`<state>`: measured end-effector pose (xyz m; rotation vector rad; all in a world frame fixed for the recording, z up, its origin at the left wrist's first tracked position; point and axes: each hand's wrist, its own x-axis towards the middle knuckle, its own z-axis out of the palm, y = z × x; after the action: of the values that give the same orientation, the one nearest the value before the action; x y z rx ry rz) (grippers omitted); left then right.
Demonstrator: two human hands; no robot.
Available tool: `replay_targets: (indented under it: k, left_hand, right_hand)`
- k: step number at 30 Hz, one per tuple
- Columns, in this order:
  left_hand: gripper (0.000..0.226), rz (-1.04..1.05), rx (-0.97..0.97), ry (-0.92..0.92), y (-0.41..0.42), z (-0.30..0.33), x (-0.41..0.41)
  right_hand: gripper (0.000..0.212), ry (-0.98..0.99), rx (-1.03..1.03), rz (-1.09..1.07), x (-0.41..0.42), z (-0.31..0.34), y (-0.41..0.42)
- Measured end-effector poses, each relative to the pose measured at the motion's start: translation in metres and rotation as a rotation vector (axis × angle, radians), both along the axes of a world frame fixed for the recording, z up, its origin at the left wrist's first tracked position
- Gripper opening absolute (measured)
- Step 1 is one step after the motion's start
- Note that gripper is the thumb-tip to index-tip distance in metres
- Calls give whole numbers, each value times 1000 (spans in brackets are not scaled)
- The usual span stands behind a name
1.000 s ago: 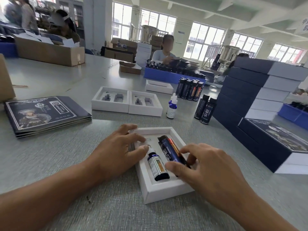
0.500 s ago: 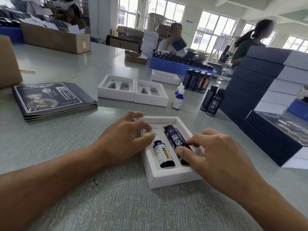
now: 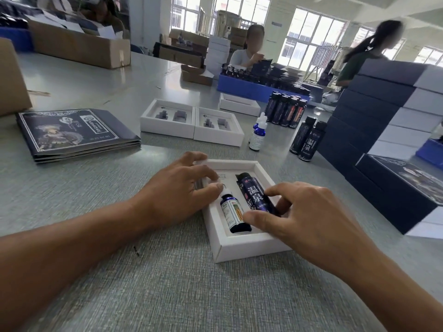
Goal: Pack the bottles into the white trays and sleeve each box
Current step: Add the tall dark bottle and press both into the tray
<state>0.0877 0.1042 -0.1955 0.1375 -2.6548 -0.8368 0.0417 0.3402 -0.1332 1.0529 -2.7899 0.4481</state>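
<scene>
At six o'clock on the grey table (image 3: 167, 283), just short of centre: white tray (image 3: 242, 248) with two bottles lying flat in it. Packing step in hand, by the look of it — seating the tall dark bottle (image 3: 255, 192) in the right-hand slot. Right hand (image 3: 309, 221) at four o'clock of the tray, thumb and forefinger pinching that bottle's lower end. Left hand (image 3: 177, 195) at nine o'clock, fingers loosely spread over the tray's rim, thumb tip touching the neck of the small blue dropper bottle (image 3: 233, 215) in the left slot. Next, probably: press both bottles down level, then reach to ten o'clock for a dark sleeve from the flat stack (image 3: 74, 133) — needs opening out square before sliding over. Two more empty trays (image 3: 191, 127) waiting at twelve o'clock; spare bottles (image 3: 286, 111) standing at one o'clock.
</scene>
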Motion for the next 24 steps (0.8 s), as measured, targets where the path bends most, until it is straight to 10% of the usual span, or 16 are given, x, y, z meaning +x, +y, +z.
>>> replay_targets:
  k: [8, 15, 24]
  left_hand:
    - [54, -1, -5, -11, 0, 1, 0]
    - [57, 2, -11, -32, 2, 4, 1]
    - [68, 7, -34, -36, 5, 4, 2]
  right_hand:
    - [27, 65, -180, -58, -10, -3, 1]
    - [66, 95, 33, -21, 2, -5, -6]
    - [37, 90, -71, -26, -3, -7, -7]
